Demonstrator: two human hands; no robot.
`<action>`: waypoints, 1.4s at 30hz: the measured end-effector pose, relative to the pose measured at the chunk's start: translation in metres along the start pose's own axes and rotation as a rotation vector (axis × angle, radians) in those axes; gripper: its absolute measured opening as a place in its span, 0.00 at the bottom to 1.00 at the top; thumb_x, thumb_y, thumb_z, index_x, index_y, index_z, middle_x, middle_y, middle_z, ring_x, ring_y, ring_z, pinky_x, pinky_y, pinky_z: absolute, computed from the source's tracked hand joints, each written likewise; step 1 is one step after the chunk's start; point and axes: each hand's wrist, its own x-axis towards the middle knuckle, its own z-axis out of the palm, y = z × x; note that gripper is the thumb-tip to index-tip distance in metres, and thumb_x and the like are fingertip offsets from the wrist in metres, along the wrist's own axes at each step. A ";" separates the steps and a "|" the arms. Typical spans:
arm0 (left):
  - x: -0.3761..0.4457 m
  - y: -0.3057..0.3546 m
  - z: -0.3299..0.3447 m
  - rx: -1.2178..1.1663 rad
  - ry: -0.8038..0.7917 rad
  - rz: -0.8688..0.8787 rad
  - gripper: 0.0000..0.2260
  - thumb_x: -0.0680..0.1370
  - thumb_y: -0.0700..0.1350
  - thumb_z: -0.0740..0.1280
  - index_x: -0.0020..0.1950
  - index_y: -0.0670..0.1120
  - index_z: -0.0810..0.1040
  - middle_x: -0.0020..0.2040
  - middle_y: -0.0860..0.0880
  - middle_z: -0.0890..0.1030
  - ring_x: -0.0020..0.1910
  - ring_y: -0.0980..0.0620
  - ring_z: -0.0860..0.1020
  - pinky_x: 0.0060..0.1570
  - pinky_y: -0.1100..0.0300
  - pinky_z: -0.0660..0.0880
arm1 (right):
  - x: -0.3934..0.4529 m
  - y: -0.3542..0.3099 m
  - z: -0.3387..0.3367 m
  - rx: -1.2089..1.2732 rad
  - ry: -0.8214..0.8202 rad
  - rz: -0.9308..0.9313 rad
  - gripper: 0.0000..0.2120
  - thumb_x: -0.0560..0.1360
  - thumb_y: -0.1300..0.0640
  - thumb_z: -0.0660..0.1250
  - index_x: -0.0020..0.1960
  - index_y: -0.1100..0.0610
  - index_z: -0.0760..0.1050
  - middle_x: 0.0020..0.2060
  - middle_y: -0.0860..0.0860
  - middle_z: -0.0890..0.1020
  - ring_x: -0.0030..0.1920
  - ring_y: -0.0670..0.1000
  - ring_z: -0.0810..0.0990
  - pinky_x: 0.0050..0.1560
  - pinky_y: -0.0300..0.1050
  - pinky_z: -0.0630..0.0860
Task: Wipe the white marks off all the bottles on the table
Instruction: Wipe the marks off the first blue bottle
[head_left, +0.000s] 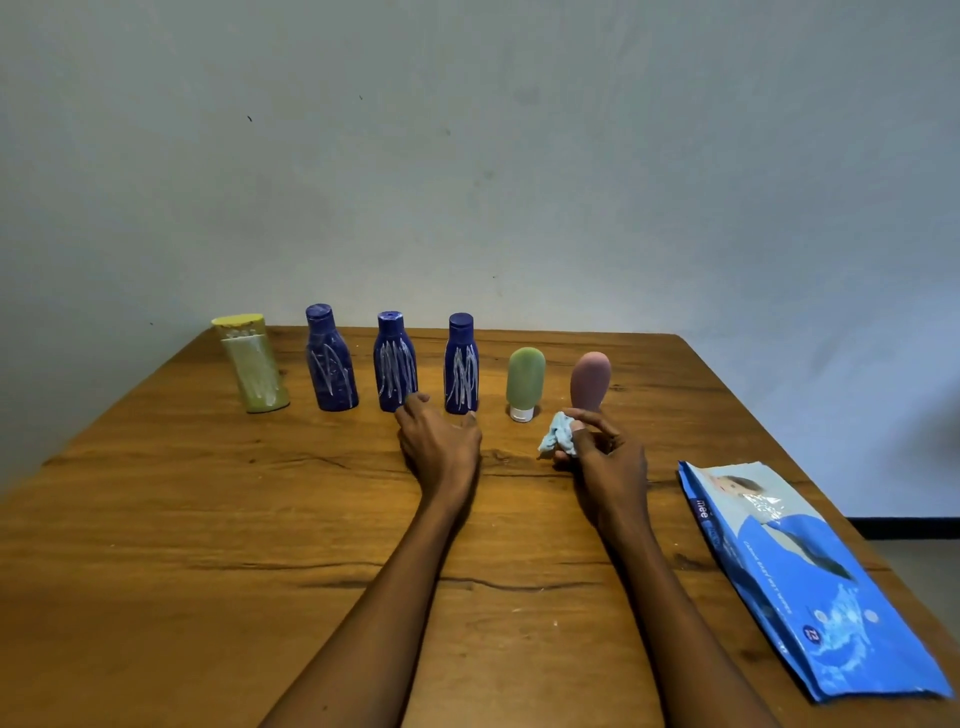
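On the brown wooden table (208, 519), the left hand (439, 441) rests with loose, empty fingers before white-streaked blue plastic bottles (395, 364) — the right hand (605, 457) pinches a crumpled pale-blue wipe (558, 439) (pink tube (589, 379) just behind).

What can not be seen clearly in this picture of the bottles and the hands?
- Pink bottle, head view: its base is hidden by the right hand and the crumpled wipe.
- All bottles: their back sides face away, so marks there cannot be checked.
- Wipes pack: the small print is too small to read.
- Left hand: its palm faces down, unseen.
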 end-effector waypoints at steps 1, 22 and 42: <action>0.003 0.001 0.002 0.040 -0.027 0.006 0.32 0.72 0.45 0.79 0.72 0.43 0.68 0.70 0.42 0.71 0.69 0.43 0.72 0.68 0.48 0.72 | -0.002 0.000 0.001 -0.009 -0.020 -0.007 0.11 0.82 0.62 0.66 0.60 0.52 0.83 0.57 0.50 0.84 0.49 0.46 0.86 0.47 0.45 0.85; 0.018 0.008 0.027 0.269 -0.058 0.047 0.33 0.76 0.49 0.75 0.74 0.37 0.65 0.72 0.38 0.70 0.69 0.39 0.70 0.67 0.48 0.69 | -0.003 0.007 0.008 -0.249 -0.127 -0.085 0.14 0.75 0.50 0.75 0.60 0.50 0.84 0.49 0.44 0.88 0.50 0.43 0.86 0.55 0.53 0.84; -0.019 -0.010 -0.020 -0.192 -0.269 0.125 0.23 0.70 0.52 0.80 0.61 0.45 0.82 0.54 0.48 0.85 0.49 0.52 0.83 0.51 0.51 0.83 | -0.026 -0.010 0.007 -0.172 -0.150 -0.192 0.12 0.78 0.58 0.72 0.60 0.46 0.82 0.55 0.44 0.83 0.52 0.46 0.85 0.43 0.46 0.85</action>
